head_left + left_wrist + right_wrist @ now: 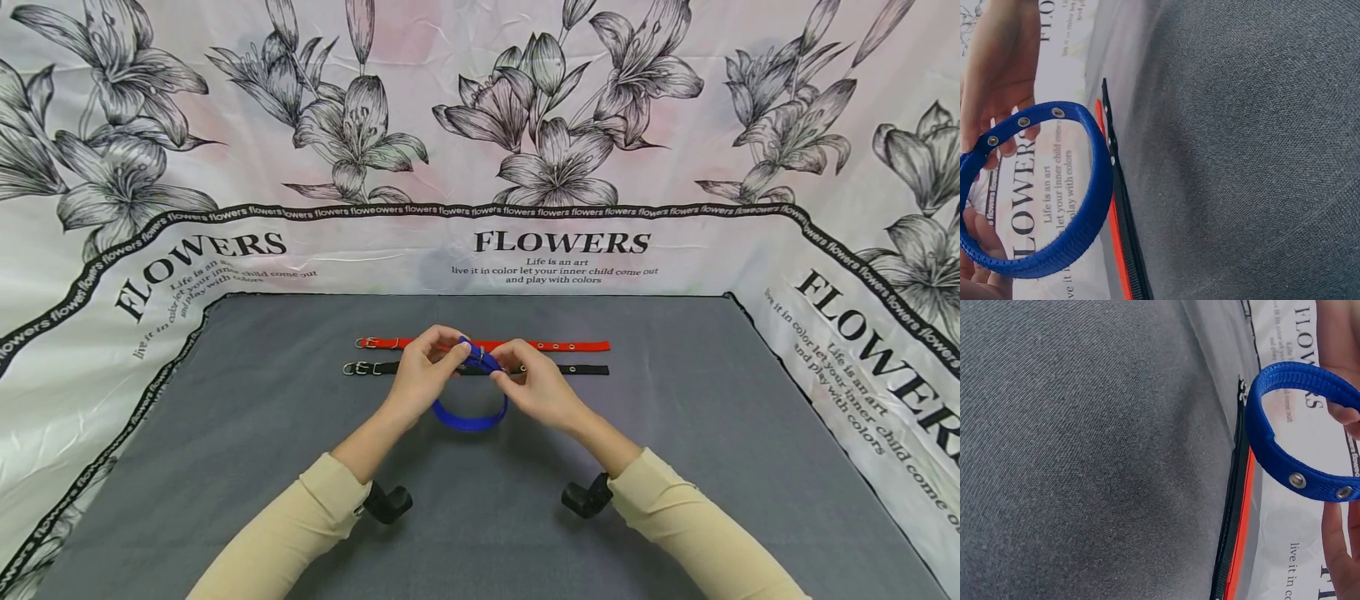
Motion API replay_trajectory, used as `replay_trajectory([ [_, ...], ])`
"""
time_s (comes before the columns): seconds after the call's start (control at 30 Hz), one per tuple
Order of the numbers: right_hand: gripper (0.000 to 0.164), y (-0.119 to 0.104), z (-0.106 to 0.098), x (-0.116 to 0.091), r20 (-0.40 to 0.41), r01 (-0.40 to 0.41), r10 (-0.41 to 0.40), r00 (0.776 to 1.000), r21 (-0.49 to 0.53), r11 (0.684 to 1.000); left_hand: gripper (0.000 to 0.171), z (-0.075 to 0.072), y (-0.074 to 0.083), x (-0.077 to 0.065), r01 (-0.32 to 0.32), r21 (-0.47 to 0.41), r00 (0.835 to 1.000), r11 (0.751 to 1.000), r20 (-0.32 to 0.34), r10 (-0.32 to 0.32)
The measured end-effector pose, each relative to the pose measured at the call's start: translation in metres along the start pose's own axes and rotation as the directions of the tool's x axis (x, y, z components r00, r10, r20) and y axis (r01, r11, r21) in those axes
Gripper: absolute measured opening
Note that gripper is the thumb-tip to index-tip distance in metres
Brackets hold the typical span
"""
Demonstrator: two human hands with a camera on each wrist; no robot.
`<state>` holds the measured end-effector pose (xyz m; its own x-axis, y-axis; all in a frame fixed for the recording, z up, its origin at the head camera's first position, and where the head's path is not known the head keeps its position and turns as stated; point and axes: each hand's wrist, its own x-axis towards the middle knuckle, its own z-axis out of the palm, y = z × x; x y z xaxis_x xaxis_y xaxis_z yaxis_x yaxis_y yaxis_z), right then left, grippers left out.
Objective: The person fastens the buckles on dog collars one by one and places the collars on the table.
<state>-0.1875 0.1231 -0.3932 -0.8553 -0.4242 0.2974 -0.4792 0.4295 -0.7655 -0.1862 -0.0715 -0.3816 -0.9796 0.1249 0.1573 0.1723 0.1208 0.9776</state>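
A blue collar (470, 423) with metal eyelets is bent round into a loop and held up over the table. My left hand (422, 375) pinches it by the upper left, close to its buckle end. From the other side my right hand (543, 387) pinches the strap between thumb and fingers. The two hands partly hide the buckle. In the left wrist view the loop (1094, 200) hangs below the fingers, with several eyelets showing; the right wrist view shows the loop (1260, 431) too. Behind it lie a red collar (573, 346) and a black collar (588, 370), stretched out straight.
Grey cloth (480, 533) covers the table. A white curtain (420, 250) with flower prints and lettering stands along the back and both sides. Black wrist cameras (390, 504) sit under the cuffs of the beige sleeves (292, 529).
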Motion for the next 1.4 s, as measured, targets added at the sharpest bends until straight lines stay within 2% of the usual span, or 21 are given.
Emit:
replay_trajectory([
  [0.13, 0.019, -0.0004, -0.0013, 0.0005, -0.009, -0.012, 0.012, 1.000, 0.000, 1.000, 0.019, -0.0011, 0.0019, 0.0008, 0.023, -0.065, 1.000, 0.998, -0.006, -0.023],
  [0.3, 0.019, 0.0002, -0.0022, 0.0018, -0.021, -0.018, 0.017, 1.000, -0.009, 1.000, 0.017, -0.0010, 0.0030, 0.0006, 0.021, -0.123, 1.000, 0.992, -0.016, -0.023],
  [0.57, 0.018, -0.0014, -0.0056, 0.0030, -0.037, -0.045, 0.044, 0.998, -0.045, 0.998, 0.016, 0.0014, 0.0037, 0.0004, 0.073, -0.178, 0.997, 0.981, -0.006, -0.076],
  [0.7, 0.018, -0.0012, -0.0064, 0.0030, -0.039, -0.043, 0.041, 0.998, -0.044, 0.998, 0.015, 0.0012, 0.0038, 0.0012, 0.070, -0.163, 0.998, 0.984, 0.012, -0.069],
  [0.83, 0.018, -0.0012, -0.0063, 0.0024, -0.033, -0.044, 0.042, 0.999, -0.038, 0.998, 0.018, 0.0017, 0.0029, 0.0018, 0.057, -0.070, 0.997, 0.996, 0.058, -0.053],
  [0.97, 0.018, -0.0016, -0.0050, 0.0023, -0.023, -0.034, 0.033, 0.999, -0.037, 0.999, 0.021, 0.0030, 0.0017, 0.0012, 0.071, 0.003, 0.994, 0.997, 0.083, -0.071],
  [1.1, 0.018, -0.0008, -0.0035, 0.0037, -0.036, -0.033, 0.031, 0.999, -0.051, 0.998, 0.023, 0.0040, 0.0028, 0.0003, 0.078, -0.012, 0.995, 0.997, 0.068, -0.077],
  [1.4, 0.018, -0.0038, -0.0050, 0.0066, -0.042, -0.025, 0.023, 0.999, -0.066, 0.997, 0.018, 0.0065, 0.0023, 0.0004, 0.042, -0.079, 0.999, 0.996, 0.015, -0.041],
])
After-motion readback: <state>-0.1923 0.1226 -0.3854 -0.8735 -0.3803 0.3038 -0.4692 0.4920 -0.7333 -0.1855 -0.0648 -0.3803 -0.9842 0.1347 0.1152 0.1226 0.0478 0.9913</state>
